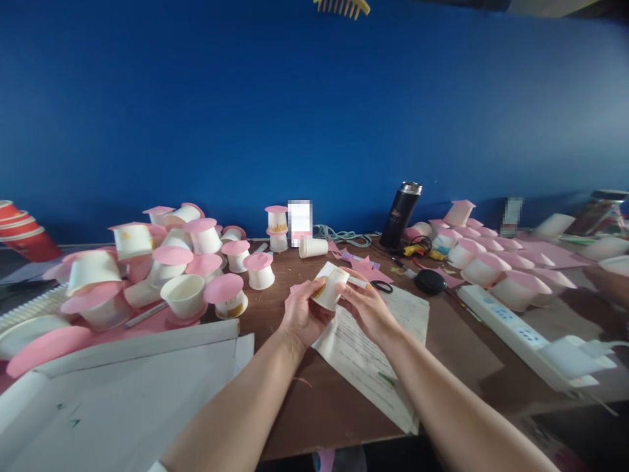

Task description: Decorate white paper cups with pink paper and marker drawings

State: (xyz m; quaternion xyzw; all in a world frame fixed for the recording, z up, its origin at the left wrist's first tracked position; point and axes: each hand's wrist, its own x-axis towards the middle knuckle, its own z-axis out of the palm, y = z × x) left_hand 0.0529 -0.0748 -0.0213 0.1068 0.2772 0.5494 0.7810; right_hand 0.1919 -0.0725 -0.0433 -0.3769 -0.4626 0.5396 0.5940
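And here's the paper cup [325, 296], white with a golden-yellow print on its side, tilted and held in midair over the top end of a printed sheet [363, 357]. Brown tabletop [289, 419] underneath, and it's a busy one! Over on the left, a crowd of white cups with pink discs [225, 288], some upright, some tipped, with a white board [137, 393] in front of them. Further back, 2 cups stand stacked near the blue wall [236, 118]. Just beyond the hands, a pink star [364, 267] lies near dark scissor handles [382, 286]; to the right, a black flask [400, 216], a round black case [430, 282], a white power strip [511, 331] and more pink-topped cups [484, 269].

Now the hands: both forearms reach in from below and meet close together at the middle. The left hand [305, 314] is wrapped round the cup, thumb on its side. The right hand [366, 308] pinches a slim white item [358, 282], fingertips right beside the cup; whether they press it, I cannot tell.
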